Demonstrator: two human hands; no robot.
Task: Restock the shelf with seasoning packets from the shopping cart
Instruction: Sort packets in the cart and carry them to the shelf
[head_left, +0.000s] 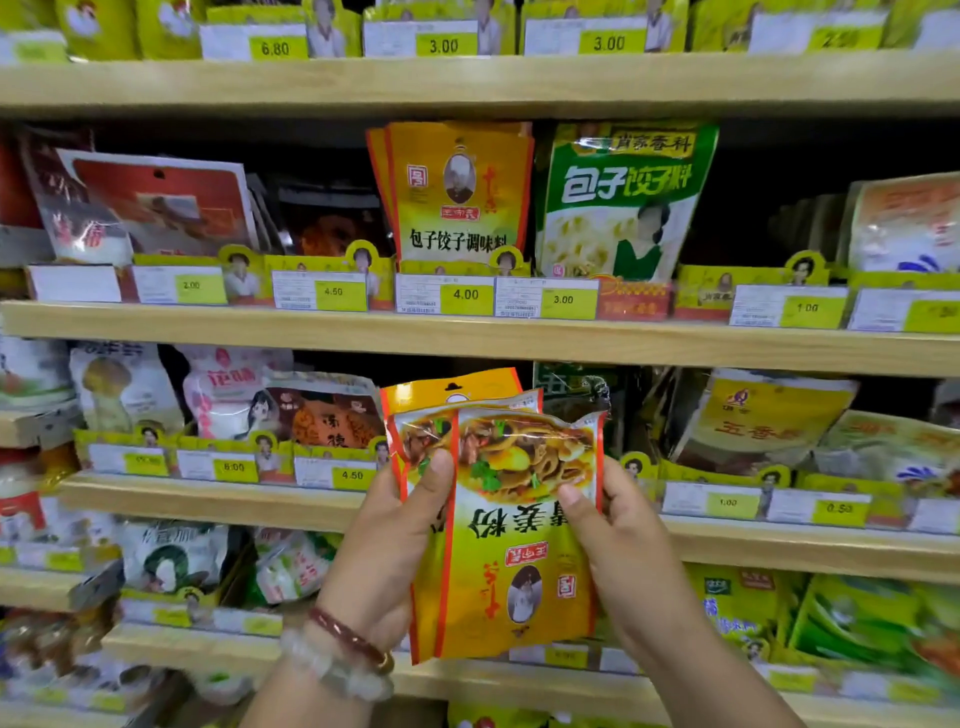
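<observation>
Seasoning packets (511, 525) — small stack, upside down, pinched between left hand (387, 540) and right hand (621, 551), thumbs on front. Not yet shelved — matching yellow packs (457, 192) stand above the fingers; shelf (467, 332) placement remains.

Both forearms are bare, with no sleeve showing. The left wrist carries two bracelets side by side: a thin dark red beaded bracelet (349, 635) with what looks like a small gold bead at one end, and a thicker pale bracelet (332, 669) of cloudy, translucent beads. The fingernails are short and unpainted.
</observation>
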